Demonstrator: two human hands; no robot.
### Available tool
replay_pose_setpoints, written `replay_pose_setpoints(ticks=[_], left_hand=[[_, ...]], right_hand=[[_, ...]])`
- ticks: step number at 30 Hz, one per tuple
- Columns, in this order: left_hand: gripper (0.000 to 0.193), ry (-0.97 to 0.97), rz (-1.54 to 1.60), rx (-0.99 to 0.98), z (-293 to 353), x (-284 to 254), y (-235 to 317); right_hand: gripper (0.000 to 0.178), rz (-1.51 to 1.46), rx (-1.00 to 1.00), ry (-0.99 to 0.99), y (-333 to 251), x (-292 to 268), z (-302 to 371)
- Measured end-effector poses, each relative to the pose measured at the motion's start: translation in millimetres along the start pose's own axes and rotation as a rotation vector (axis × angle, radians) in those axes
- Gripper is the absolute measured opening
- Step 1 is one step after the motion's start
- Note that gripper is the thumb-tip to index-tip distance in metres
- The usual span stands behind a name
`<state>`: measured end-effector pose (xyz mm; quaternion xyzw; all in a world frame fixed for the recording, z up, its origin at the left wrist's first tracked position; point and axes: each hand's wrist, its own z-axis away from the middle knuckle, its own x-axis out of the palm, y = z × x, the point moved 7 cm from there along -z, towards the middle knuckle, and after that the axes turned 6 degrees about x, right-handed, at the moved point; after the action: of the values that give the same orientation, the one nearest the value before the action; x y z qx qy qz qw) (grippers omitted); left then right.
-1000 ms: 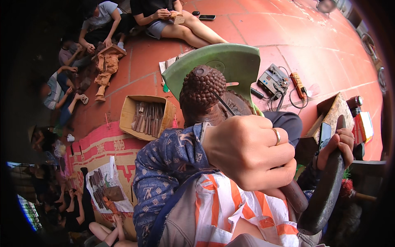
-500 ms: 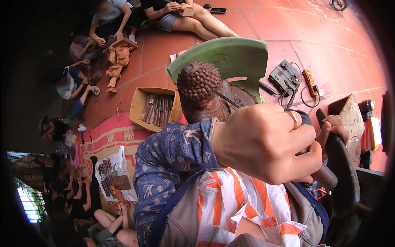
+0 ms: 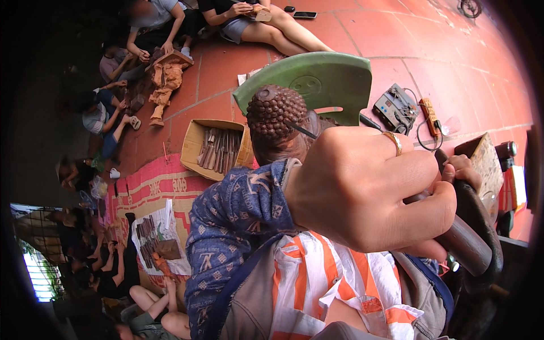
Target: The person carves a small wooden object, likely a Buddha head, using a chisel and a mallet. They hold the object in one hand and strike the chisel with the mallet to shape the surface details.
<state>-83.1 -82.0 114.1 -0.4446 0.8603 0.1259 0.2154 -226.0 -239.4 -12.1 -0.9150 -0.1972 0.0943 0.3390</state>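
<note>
My left hand point(image 3: 368, 192), in a blue patterned sleeve, is closed around the dark wooden handle of a chisel point(image 3: 467, 246). The thin metal blade reaches the knobbed head of a dark brown wooden statue point(image 3: 276, 112), its tip at the lower edge of the head. Farther right, my right hand point(image 3: 467, 173) grips a dark, curved wooden mallet point(image 3: 480, 218). The mallet's lower part passes behind the chisel's butt end; whether they touch I cannot tell. My left hand hides the middle of the chisel and part of the statue.
Behind the statue stands a green plastic chair point(image 3: 317, 73). A cardboard box point(image 3: 195, 144) of chisels sits to its left; more tools lie on white paper point(image 3: 178, 258). A control box point(image 3: 394, 107) and an orange power strip point(image 3: 430, 116) lie right. Several people sit beyond, near a carved figure point(image 3: 166, 85).
My left hand and the chisel have shifted slightly right, with more of the handle's butt end showing. The mallet's lower part has moved from in front of the handle to behind it.
</note>
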Motion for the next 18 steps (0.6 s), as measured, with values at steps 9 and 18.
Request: replay_pose_setpoints(ticks=[9, 18], left_hand=[[0.040, 0.032, -0.042, 0.001, -2, 2, -6], [0.023, -0.184, -0.275, 0.042, 7, 19, -3]], right_hand=[[0.024, 0.013, 0.075, 0.056, -1, -5, -16], [0.013, -0.026, 0.149, 0.055, 13, -7, -5]])
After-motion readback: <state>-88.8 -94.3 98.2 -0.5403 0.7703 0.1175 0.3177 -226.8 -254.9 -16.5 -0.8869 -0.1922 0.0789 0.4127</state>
